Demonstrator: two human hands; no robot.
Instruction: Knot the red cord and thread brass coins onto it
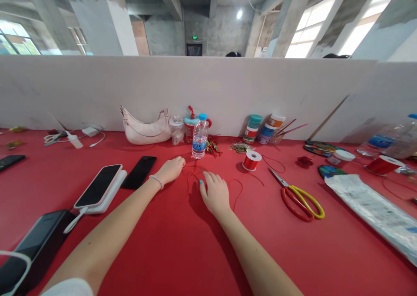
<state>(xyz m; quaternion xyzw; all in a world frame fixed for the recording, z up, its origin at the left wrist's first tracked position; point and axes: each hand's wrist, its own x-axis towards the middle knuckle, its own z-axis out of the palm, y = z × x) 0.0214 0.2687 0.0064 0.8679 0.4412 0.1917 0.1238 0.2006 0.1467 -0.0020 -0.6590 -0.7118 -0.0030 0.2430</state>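
Thin red cord [189, 184] lies in loose loops on the red table, with strands meeting by the foot of a water bottle [199, 139] with a blue cap. My left hand [171, 170], a beaded bracelet at its wrist, has its fingers curled together at the cord's left side, closed on a strand. To the right, my right hand [215, 192] rests low over the table, fingers bent onto the cord, the teal thumbnail showing. More cord comes out beyond its right side in a loop. The exact pinch of both hands is partly hidden.
Right of the hands are a red spool [252, 160], scissors [298, 198] and a silvery packet [374, 218]. Leftward lie a black phone [139, 172], a charging phone [99, 186] and a black box [37, 248]. A pink handbag [146, 131] and paint bottles [252, 129] line the white partition [208, 85].
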